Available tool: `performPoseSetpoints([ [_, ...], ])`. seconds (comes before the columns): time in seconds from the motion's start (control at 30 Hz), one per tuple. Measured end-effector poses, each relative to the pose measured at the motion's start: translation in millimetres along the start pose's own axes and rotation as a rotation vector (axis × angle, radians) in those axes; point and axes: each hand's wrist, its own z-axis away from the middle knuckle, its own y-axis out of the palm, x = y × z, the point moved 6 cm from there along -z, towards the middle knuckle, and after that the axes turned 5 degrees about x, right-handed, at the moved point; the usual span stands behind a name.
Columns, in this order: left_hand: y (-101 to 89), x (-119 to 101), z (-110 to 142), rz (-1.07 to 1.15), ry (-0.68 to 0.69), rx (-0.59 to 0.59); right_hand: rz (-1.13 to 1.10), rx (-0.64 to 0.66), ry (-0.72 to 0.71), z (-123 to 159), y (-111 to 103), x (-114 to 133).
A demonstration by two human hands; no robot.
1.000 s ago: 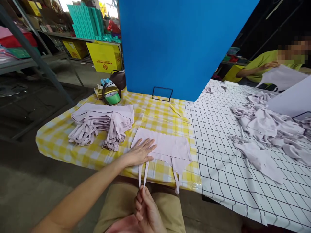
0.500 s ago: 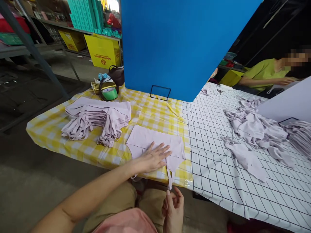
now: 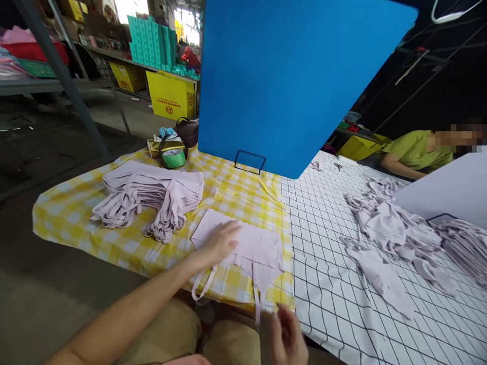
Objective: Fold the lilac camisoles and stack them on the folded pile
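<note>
A pale lilac strappy top [image 3: 262, 246] lies spread on the yellow checked cloth, its thin straps hanging toward the table's front edge. My left hand [image 3: 221, 241] rests on the top's left part, fingers stretched out and pressing on the fabric. My right hand [image 3: 289, 337] is in the air just past the front edge, to the right of the straps and apart from them. Its fingers are loosely curled and a little blurred, with a gap at the thumb and nothing visible in them. Left of the top lies a neat stack of similar lilac tops [image 3: 160, 190], straps trailing forward.
A large blue board [image 3: 281, 86] stands behind the work area. Green tape [image 3: 174, 158] and a dark bag [image 3: 187, 133] are at the back left. Loose lilac garments [image 3: 388, 223] cover part of the white grid cloth [image 3: 323, 284]. A person in a yellow-green shirt [image 3: 413, 149] sits beyond.
My right hand has let go of the strap and moved right, away from it. My left hand has slid left over the top. The view has tilted up slightly.
</note>
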Motion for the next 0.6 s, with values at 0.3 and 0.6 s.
performPoseSetpoints([
  [0.3, -50.0, 91.3, 3.0, -0.15, -0.712, -0.028, 0.683, 0.164, -0.001, -177.6, 33.9, 53.0],
  [0.6, -43.0, 86.0, -4.4, -0.063, -0.575, 0.004, 0.541, 0.225, -0.069, -177.3, 38.4, 57.6],
])
